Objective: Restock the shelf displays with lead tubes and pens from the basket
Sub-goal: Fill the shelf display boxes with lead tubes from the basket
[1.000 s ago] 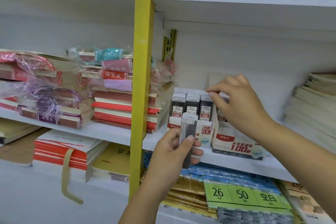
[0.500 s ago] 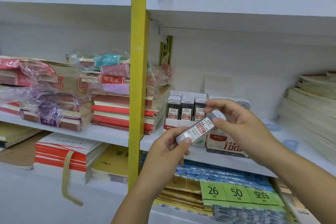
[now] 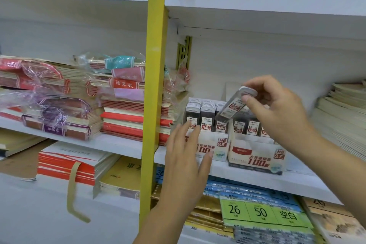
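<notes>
My right hand (image 3: 277, 109) pinches a clear lead tube (image 3: 233, 106) by its white cap, tilted above the shelf displays. Below it stand two white display boxes: the HB 0.5 box (image 3: 218, 144) on the left and the HB 0.7 box (image 3: 257, 156) on the right, both holding rows of upright dark lead tubes (image 3: 206, 119). My left hand (image 3: 187, 156) is empty, fingers spread, in front of the 0.5 box and partly covering it. The basket is not in view.
A yellow upright post (image 3: 153, 85) divides the white shelf (image 3: 247, 176). Stacks of wrapped notebooks (image 3: 122, 109) lie left of it, and paper stacks (image 3: 340, 117) sit at the far right. Below, paper packs with a green 26/50 label (image 3: 261, 212) fill the lower shelf.
My left hand has let go of the lead tube and spread open in front of the 0.5 box. My right hand now holds the tube alone and has lifted it over the displays.
</notes>
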Available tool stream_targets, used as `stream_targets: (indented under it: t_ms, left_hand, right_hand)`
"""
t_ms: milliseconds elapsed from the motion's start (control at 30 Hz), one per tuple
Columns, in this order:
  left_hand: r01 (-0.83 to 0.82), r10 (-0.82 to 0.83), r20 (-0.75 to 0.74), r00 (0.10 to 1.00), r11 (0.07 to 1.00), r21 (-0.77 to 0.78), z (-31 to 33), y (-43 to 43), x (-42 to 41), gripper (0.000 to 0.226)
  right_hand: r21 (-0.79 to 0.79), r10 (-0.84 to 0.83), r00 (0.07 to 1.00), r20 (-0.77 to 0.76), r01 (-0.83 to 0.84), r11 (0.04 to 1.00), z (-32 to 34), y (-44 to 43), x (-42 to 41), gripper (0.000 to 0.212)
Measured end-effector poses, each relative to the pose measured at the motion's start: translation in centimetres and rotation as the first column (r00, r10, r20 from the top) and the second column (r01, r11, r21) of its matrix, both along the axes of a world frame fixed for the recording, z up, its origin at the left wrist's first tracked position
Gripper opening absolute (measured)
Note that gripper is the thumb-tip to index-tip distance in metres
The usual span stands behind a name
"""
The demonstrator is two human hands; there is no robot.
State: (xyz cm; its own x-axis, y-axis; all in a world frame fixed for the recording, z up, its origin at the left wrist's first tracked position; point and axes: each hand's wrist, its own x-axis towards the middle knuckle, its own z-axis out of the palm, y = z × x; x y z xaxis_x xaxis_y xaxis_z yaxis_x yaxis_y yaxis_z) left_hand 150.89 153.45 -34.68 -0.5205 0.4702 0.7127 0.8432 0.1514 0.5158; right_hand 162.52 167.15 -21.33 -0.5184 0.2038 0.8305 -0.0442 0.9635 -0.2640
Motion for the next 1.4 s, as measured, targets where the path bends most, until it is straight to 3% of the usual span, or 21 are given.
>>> stream_targets:
  t_ms: [100,200,267,367,433,500,633,667,733,767,833,900,933,1067,1200,1267,1400]
  left_hand:
    - [-0.03,0.025,-0.062,0.998,0.996,-0.088,-0.9,0.3,-0.5,0.066]
    - [-0.021,0.018,-0.046,0.999,0.998,-0.057,-1.2,0.5,-0.7,0.065]
    - [-0.013,0.01,-0.049,0.999,0.999,-0.051,-1.3,0.5,-0.7,0.065]
    - [0.018,-0.021,-0.049,0.999,0.999,-0.051,-1.2,0.4,-0.8,0.065]
    - [0.02,-0.024,-0.067,0.997,0.998,-0.058,-1.1,0.1,-0.8,0.066]
    - [-0.01,0.009,-0.097,0.995,1.0,-0.016,-1.3,-0.5,-0.3,0.064]
    - [0.033,-0.014,-0.115,0.993,0.986,0.164,-3.6,-2.2,2.0,0.041]
    - [0.064,-0.052,-0.103,0.993,0.991,0.12,-4.9,-2.7,2.8,0.036]
    - [0.175,-0.176,0.004,0.984,0.977,-0.124,-8.7,-3.8,4.1,0.032]
    - [0.24,-0.224,0.087,0.971,0.925,-0.293,-11.1,-4.5,4.5,0.033]
    - [0.359,-0.236,0.275,0.932,0.714,-0.601,-16.4,-6.0,4.8,0.04]
    - [0.426,-0.137,0.417,0.899,0.502,-0.753,-21.2,-6.8,4.9,0.048]
    - [0.443,-0.062,0.47,0.881,0.459,-0.77,-23.5,-6.9,5.1,0.048]
    - [0.459,0.214,0.623,0.752,0.508,-0.729,-31.4,-6.4,6.8,0.046]
    - [0.502,0.325,0.71,0.625,0.529,-0.684,-37.7,-5.8,8.3,0.047]
    - [0.482,0.338,0.697,0.632,0.533,-0.696,-39.8,-5.3,8.3,0.052]
    - [0.377,0.256,0.572,0.779,0.539,-0.754,-42.1,-3.8,7.2,0.067]
  right_hand:
    - [0.117,-0.094,0.977,0.189,0.072,0.991,0.3,0.4,-1.7,0.022]
    - [0.046,-0.12,0.927,0.354,0.111,0.993,0.2,1.3,-3.1,0.023]
    - [-0.005,-0.13,0.909,0.396,0.144,0.99,0.3,1.8,-3.8,0.018]
    - [0.161,-0.311,0.853,0.42,0.268,0.95,0.3,2.2,-4.5,0.007]
    - [0.235,-0.396,0.835,0.381,0.327,0.916,0.0,2.4,-4.5,0.022]
    - [0.196,-0.373,0.889,0.266,0.329,0.924,-0.4,1.8,-3.5,0.028]
    - [0.012,-0.085,0.996,-0.033,0.086,0.996,-3.6,-1.8,1.7,0.019]
    - [-0.062,0.019,0.998,-0.055,-0.022,0.998,-5.3,-3.1,3.4,0.017]
    - [-0.242,0.15,0.988,-0.027,-0.153,0.958,-9.8,-5.1,6.3,0.017]
    - [-0.333,0.169,0.985,0.022,-0.152,0.931,-12.5,-5.6,7.4,0.016]
    - [-0.496,0.154,0.969,0.194,-0.038,0.867,-18.5,-5.7,8.9,0.021]
    - [-0.627,0.159,0.888,0.431,0.168,0.76,-25.0,-4.6,9.6,0.023]
    - [-0.651,0.18,0.82,0.544,0.277,0.707,-28.6,-3.9,9.9,0.021]
    - [-0.55,0.229,0.532,0.815,0.586,0.595,-42.1,-1.8,12.0,0.016]
    - [-0.493,0.228,0.439,0.869,0.719,0.49,-50.2,-1.9,14.5,0.02]
    - [-0.486,0.21,0.442,0.872,0.731,0.478,-52.8,-1.7,15.1,0.022]
    - [-0.429,0.169,0.403,0.899,0.738,0.522,-56.0,-0.8,14.5,0.06]
